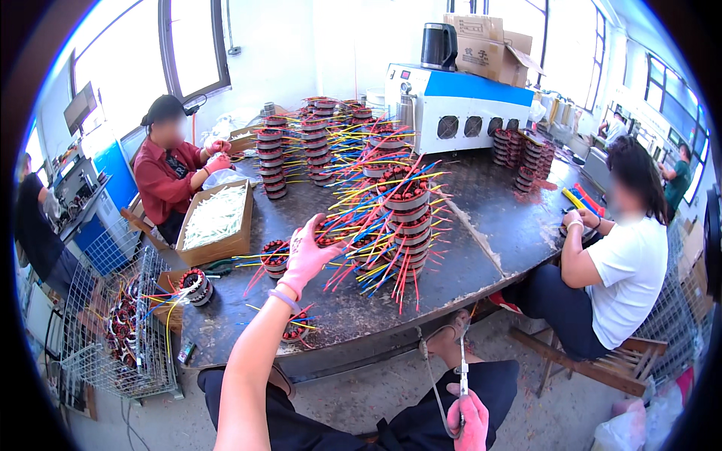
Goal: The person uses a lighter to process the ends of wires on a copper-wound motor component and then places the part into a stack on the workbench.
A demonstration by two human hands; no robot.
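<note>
My left hand [303, 255] reaches over the table with thumb and fingers apart, at the edge of a cluster of wound motor stators. Whether the fingertips touch a stator is hidden among the wires. Just right of it rises a tall stack of stators [410, 225] with red, blue and yellow leads sticking out. A single stator [275, 258] sits to the left of the hand, and another stator [295, 329] lies below the wrist, partly behind my forearm. Over my lap, my right hand [470, 419] is closed around a slim silver tool [463, 374] with a grey cord or hose looping beside it.
More stator stacks [317, 143] stand farther back. A cardboard box of white sleeves [216, 218] is at the left, beside a wire basket [113, 338] of stators. A blue-and-white machine [459, 113] stands at the back. Co-workers sit left [169, 165] and right [620, 263].
</note>
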